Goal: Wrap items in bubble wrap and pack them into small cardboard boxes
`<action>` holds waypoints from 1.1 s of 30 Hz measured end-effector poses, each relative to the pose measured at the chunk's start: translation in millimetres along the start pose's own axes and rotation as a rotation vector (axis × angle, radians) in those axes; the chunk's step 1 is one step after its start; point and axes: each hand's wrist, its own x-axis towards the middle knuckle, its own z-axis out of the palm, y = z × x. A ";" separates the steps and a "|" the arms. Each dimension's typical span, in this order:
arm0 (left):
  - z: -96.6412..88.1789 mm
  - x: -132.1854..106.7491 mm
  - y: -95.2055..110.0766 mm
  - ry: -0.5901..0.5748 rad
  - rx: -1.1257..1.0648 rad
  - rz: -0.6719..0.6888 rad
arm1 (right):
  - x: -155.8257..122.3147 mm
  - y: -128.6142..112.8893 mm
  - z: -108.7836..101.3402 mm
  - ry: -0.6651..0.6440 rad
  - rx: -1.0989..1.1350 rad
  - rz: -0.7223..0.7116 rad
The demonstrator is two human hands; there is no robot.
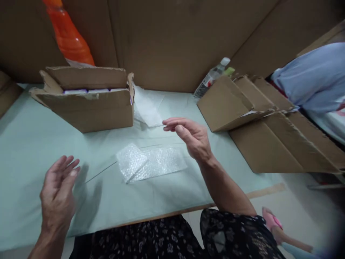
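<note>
My left hand [58, 190] is raised over the left part of the table, fingers loosely curved and apart, with nothing in it. My right hand [192, 136] hovers above the table's middle, fingers stretched out and thumb apart. Its fingertips appear close to the edge of a white packing sheet [148, 109]; I cannot tell whether they touch. Between my hands lies a piece of clear bubble wrap [165, 163], flat on the table, its left end folded over at an angle. A thin dark line [101, 172] runs from that folded end toward my left hand.
An open cardboard box [107, 115] with white-and-purple packs inside stands at the back left. Behind it is an orange bottle [71, 41]. At the right are a clear plastic bottle [210, 81] and several cardboard boxes [269, 144]. Another person's pink shoe [272, 219] shows below.
</note>
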 end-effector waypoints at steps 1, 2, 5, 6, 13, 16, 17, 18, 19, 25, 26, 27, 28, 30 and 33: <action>-4.7 -4.0 -0.7 0.006 0.052 -0.005 | 1.4 12.0 -4.7 0.018 -0.066 0.042; -7.9 -7.3 -0.3 -0.008 0.135 -0.015 | 1.4 24.9 -8.7 0.000 -0.150 0.083; -2.3 -14.1 8.9 -0.171 0.433 0.039 | -9.7 60.0 -14.2 -0.142 -0.425 0.167; 5.5 -15.5 14.0 -0.256 0.499 0.113 | -16.9 68.4 -14.1 -0.181 -0.509 0.179; 91.3 -26.7 30.4 -0.646 0.965 0.654 | -69.5 93.4 -7.1 -0.237 -0.893 0.239; 102.8 -24.9 23.3 -0.697 1.080 0.586 | -82.8 102.5 -2.9 -0.173 -0.849 0.137; 99.9 -22.8 21.7 -0.673 1.032 0.531 | -85.5 104.4 -2.2 -0.151 -0.811 0.106; 93.5 -20.4 21.2 -0.631 0.947 0.459 | -87.2 104.9 -2.2 -0.132 -0.767 0.083; 84.3 -17.9 21.9 -0.577 0.839 0.372 | -87.7 103.9 -2.9 -0.113 -0.718 0.072; 9.0 -10.5 32.4 0.001 0.601 -0.160 | -67.6 79.3 -6.7 -0.104 -0.448 0.121; -0.7 -10.3 31.3 0.050 0.612 -0.216 | -62.6 77.1 -5.6 -0.132 -0.463 0.131; -9.0 -10.3 29.1 0.067 0.594 -0.250 | -58.3 76.3 -4.6 -0.163 -0.509 0.137; -16.2 -10.8 26.2 0.066 0.555 -0.253 | -55.0 76.8 -4.0 -0.190 -0.580 0.137; -28.0 -13.4 20.5 0.094 0.476 -0.177 | -52.5 79.3 -4.4 -0.208 -0.750 0.127; -36.3 -19.4 18.2 0.183 0.505 -0.018 | -55.8 76.4 -1.1 -0.162 -0.882 0.100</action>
